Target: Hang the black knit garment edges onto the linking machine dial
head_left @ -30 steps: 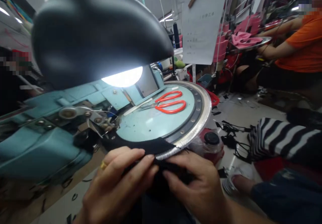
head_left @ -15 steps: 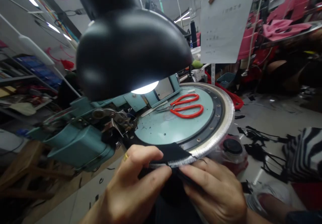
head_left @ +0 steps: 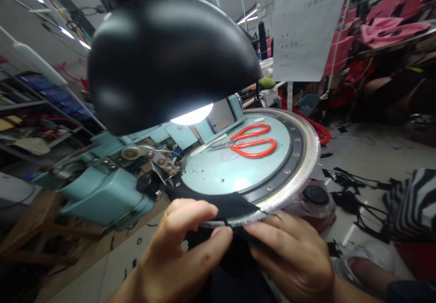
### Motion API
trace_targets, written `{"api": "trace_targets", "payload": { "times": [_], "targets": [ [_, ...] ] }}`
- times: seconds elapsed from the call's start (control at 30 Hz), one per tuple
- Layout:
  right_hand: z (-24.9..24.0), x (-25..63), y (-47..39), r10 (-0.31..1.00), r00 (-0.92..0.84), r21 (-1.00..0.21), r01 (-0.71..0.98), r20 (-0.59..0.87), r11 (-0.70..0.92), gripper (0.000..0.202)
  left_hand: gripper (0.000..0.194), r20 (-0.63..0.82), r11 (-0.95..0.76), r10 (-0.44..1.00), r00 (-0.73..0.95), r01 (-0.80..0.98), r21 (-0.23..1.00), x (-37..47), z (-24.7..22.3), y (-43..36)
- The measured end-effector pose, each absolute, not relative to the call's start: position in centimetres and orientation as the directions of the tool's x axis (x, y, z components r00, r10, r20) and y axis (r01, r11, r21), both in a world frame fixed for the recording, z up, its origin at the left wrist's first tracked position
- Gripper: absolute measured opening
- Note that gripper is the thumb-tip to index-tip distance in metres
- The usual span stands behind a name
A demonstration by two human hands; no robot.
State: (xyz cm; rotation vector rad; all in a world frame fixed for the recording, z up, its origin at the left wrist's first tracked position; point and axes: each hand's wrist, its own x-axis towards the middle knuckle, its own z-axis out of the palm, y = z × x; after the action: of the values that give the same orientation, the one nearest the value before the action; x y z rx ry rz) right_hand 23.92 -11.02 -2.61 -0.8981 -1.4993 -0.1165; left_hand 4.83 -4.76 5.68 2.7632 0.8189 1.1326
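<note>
Head view: curves left hand [head_left: 184,248], with thumb [head_left: 214,248] and forefinger [head_left: 195,212] parted, at black ribbed cloth [head_left: 231,205] lying across round, silvery, finely toothed metal rim [head_left: 297,182]; pinches dark cloth [head_left: 236,250] below with right hand [head_left: 294,253]

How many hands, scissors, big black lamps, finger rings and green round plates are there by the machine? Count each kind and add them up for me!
Hands (left hand, right hand): 2
Scissors: 1 pair
Lamp: 1
Ring: 1
Plate: 1
Total: 6
</note>
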Motion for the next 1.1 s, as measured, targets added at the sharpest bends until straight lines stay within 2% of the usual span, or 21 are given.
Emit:
{"api": "trace_targets", "payload": {
  "times": [0.13, 0.2, 0.43, 0.57, 0.7, 0.8, 0.97, 1.1],
  "targets": [
    [-2.6, 24.0, -11.0, 0.445, 0.175, -0.455, 0.592, 0.878, 0.665, 0.02, 0.03, 0.568, -0.913, 0.347, 0.746, 0.407, 0.024, 5.2, 6.5, -4.9],
    [-2.5, 24.1, -11.0, 0.456, 0.19, -0.472, 0.591, 0.869, 0.654, 0.018, 0.031, 0.574, -0.924, 0.307, 0.759, 0.381, -0.01, 5.5, 6.7, -5.1],
    [-2.1, 23.9, -11.1, 0.454, 0.236, -0.497, 0.598, 0.859, 0.629, 0.014, 0.026, 0.611, -0.909, 0.346, 0.712, 0.416, 0.03, 6.0, 7.2, -5.1],
    [-2.1, 23.7, -11.1, 0.469, 0.219, -0.5, 0.583, 0.856, 0.641, 0.013, 0.021, 0.627, -0.892, 0.347, 0.698, 0.452, -0.009, 4.8, 7.0, -5.0],
    [-1.8, 23.1, -11.1, 0.483, 0.234, -0.523, 0.564, 0.844, 0.64, 0.013, 0.023, 0.61, -0.91, 0.321, 0.724, 0.415, -0.014, 4.2, 6.4, -5.0],
    [-1.2, 22.6, -11.1, 0.537, 0.286, -0.601, 0.508, 0.794, 0.617, 0.01, 0.025, 0.615, -0.916, 0.34, 0.711, 0.399, 0.045, 4.5, 6.0, -5.1],
    [0.1, 22.4, -11.4, 0.701, 0.355, -0.786, 0.293, 0.618, 0.545, 0.009, 0.025, 0.639, -0.925, 0.351, 0.685, 0.357, 0.126, 5.0, 5.9, -4.9],
    [0.5, 22.5, -11.6, 0.727, 0.354, -0.809, 0.248, 0.588, 0.534, 0.011, 0.027, 0.655, -0.932, 0.346, 0.672, 0.326, 0.158, 5.2, 6.0, -4.9]
  ]
}}
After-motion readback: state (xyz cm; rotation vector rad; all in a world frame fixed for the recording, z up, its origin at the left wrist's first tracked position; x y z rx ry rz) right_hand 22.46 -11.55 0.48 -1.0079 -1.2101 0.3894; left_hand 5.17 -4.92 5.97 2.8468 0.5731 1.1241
